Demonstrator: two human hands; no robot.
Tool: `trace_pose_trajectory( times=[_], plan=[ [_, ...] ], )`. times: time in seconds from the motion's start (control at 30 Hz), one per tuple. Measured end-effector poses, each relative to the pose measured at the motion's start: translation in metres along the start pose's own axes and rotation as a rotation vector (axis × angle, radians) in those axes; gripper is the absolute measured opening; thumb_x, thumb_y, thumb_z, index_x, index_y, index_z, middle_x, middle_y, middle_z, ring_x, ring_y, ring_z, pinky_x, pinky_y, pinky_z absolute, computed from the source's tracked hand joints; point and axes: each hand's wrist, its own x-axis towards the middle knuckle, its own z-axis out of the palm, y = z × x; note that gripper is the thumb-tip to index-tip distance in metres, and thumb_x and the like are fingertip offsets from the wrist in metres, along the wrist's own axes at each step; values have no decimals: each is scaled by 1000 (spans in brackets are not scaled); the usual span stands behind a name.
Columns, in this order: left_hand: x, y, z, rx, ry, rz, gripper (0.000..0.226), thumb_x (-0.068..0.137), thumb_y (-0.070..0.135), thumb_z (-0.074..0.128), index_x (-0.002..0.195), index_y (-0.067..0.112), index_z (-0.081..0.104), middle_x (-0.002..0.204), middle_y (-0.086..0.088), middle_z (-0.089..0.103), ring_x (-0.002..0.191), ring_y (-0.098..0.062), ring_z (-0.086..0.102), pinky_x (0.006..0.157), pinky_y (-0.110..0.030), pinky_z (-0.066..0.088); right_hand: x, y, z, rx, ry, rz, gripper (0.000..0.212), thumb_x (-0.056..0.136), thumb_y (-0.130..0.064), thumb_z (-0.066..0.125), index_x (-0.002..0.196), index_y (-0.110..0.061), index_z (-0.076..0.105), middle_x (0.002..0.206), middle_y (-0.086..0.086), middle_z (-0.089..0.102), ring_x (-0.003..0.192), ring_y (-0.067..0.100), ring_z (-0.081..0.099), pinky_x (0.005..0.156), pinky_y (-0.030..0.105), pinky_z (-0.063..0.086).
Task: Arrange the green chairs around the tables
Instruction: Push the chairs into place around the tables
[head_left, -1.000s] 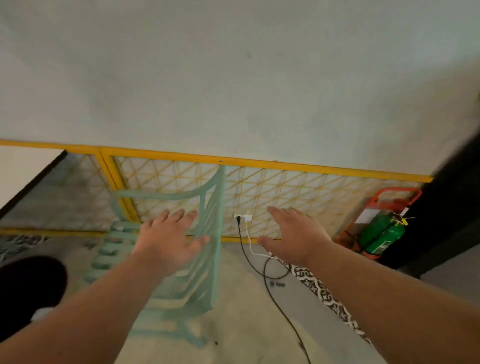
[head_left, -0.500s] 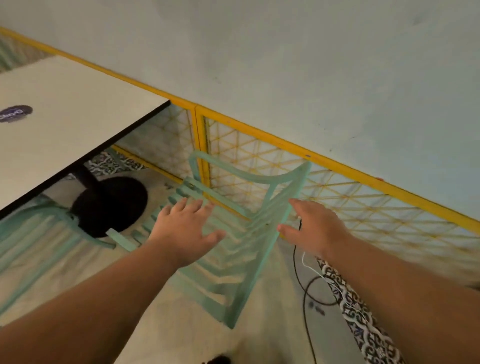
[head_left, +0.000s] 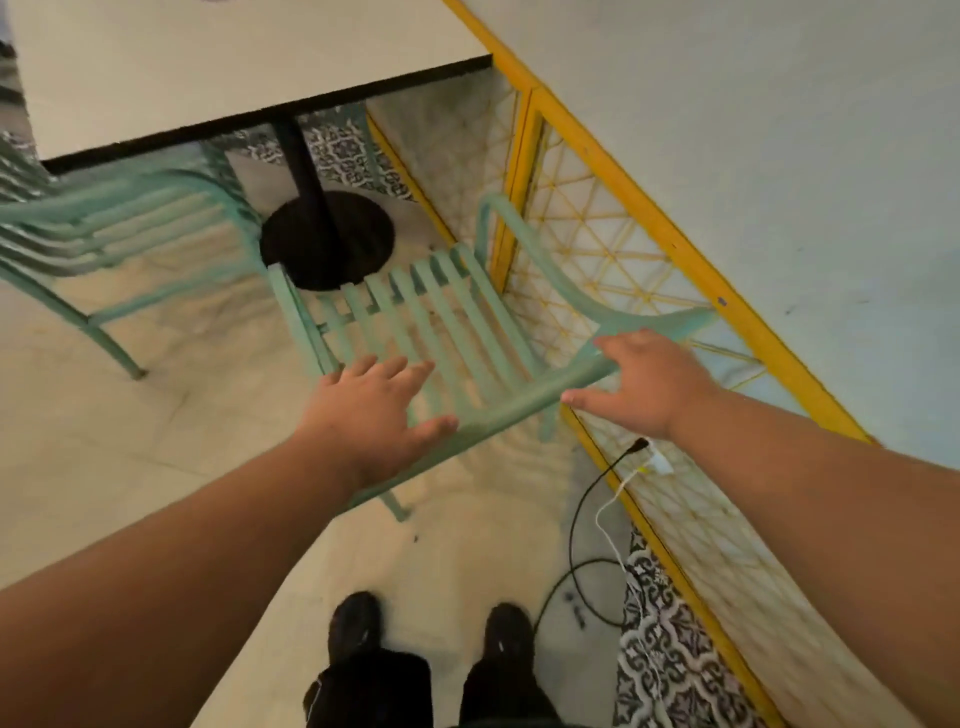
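Observation:
A green slatted chair (head_left: 457, 322) stands in front of me, its seat facing the white table (head_left: 208, 67) with the black pedestal base (head_left: 327, 239). My left hand (head_left: 374, 410) hovers with spread fingers over the left part of the chair's backrest top rail. My right hand (head_left: 649, 384) is spread over the right end of that rail, near the armrest. Neither hand grips the rail. A second green chair (head_left: 114, 234) stands at the left, partly under the table.
A yellow-framed mesh panel (head_left: 613, 249) runs along the pale wall to the right, close beside the chair. A black cable and a white cable (head_left: 587, 525) lie on the floor from a plug at the panel. My shoes (head_left: 431, 629) stand behind the chair.
The view has swung down and left, bringing the table and second chair into sight. Both hands have come closer to the chair's backrest rail, still spread.

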Motion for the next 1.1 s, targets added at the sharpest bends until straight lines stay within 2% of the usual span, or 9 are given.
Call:
trace_pose_trajectory(
  times=[0.23,0.3,0.37,0.43,0.5,0.57,0.67,0.9,1.1],
  plan=[
    [-16,28,32,-105,-43,-178,77,92,81,23,150,35,43,144,2,56,131,-27,53,98,-46,47,36,26,1,-93,-10,-128,103,72,-94,45,148,-24,53,137,6,58,129,27,50,106,46,44],
    [-17,33,42,-113,-55,-223,72,90,83,22,128,35,58,116,3,66,106,-25,63,84,-43,53,46,24,4,-138,-18,-181,100,72,-94,40,143,-27,57,133,5,60,126,26,53,106,46,43],
    [-17,35,51,-133,-56,-268,63,89,85,24,102,34,59,89,7,64,80,-19,63,72,-40,56,55,20,8,-186,-32,-216,106,66,-100,25,130,-28,67,120,1,66,114,23,60,99,43,48],
    [-18,36,56,-133,-34,-288,58,90,84,27,88,31,52,77,7,59,70,-17,59,66,-39,56,62,18,15,-220,-44,-256,119,52,-107,1,101,-27,75,88,-4,71,82,17,67,76,38,54],
    [-16,36,54,-119,-22,-279,57,91,82,28,84,29,48,75,6,58,69,-17,59,66,-40,57,66,18,17,-264,-44,-292,113,48,-107,-6,74,-24,67,66,-4,63,61,15,61,59,34,46],
    [-13,34,52,-72,-46,-244,60,90,83,26,84,29,50,75,6,59,68,-16,60,66,-41,59,69,18,16,-302,-48,-312,96,54,-104,2,63,-22,51,59,-4,54,54,15,54,55,33,37],
    [-9,31,54,-8,-57,-217,66,88,85,21,84,27,53,74,7,60,65,-14,61,65,-40,60,76,19,18,-328,-67,-342,89,56,-102,7,59,-20,40,55,-3,42,48,18,44,50,32,33],
    [6,20,51,-3,-24,-225,67,87,85,23,86,27,56,73,6,60,64,-14,60,63,-39,59,97,16,19,-317,-14,-389,95,54,-106,1,59,-20,41,54,-3,42,48,17,43,47,32,33],
    [33,-4,39,6,-1,-218,65,87,84,24,87,28,56,75,6,59,62,-10,55,53,-29,45,127,0,8,-320,21,-399,94,53,-104,0,61,-20,44,55,-3,45,49,17,46,48,32,34]
  ],
)
